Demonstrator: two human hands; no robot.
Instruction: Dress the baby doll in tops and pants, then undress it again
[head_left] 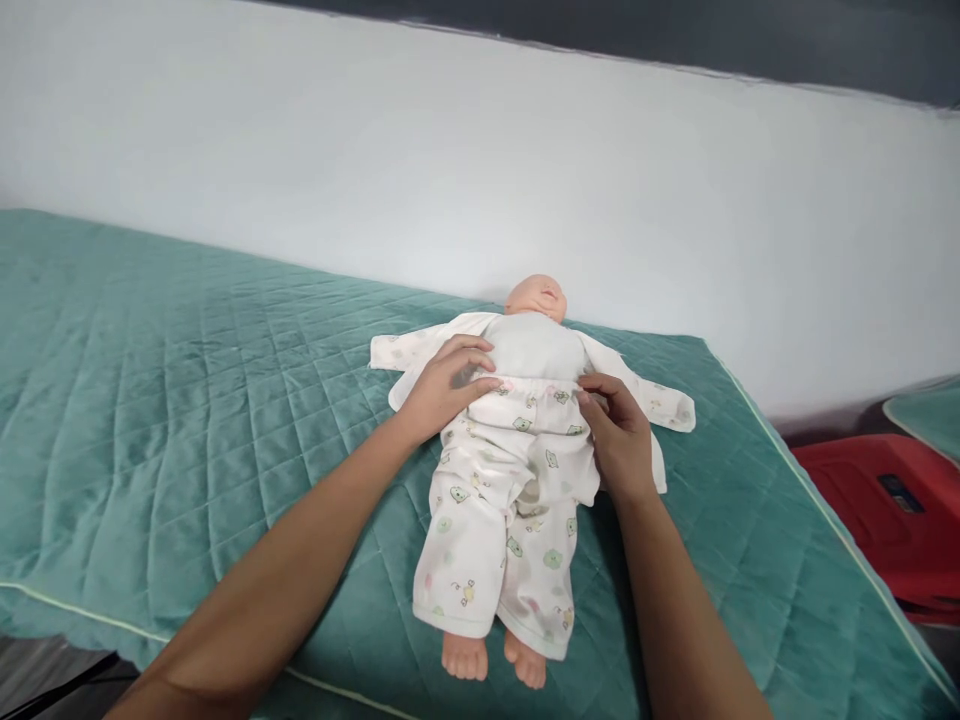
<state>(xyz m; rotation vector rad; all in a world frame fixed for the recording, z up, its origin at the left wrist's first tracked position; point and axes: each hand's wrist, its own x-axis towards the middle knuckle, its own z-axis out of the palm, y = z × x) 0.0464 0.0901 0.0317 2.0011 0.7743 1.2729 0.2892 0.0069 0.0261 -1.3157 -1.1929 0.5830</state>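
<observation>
A baby doll [534, 297] lies on its back on a green quilted bed [187, 400], head toward the wall. It wears white printed trousers [504, 520], and a matching top [409, 352] lies open under it with sleeves spread. My left hand [448, 385] pinches the trouser waistband on the doll's left side as I see it. My right hand [619, 435] grips the waistband on the other side. The doll's bare feet [491, 658] stick out near the bed's front edge.
A white wall [480, 170] runs along the far side of the bed. A red object [885, 510] stands on the floor to the right of the bed. The bed's front edge [90, 620] runs across the lower left.
</observation>
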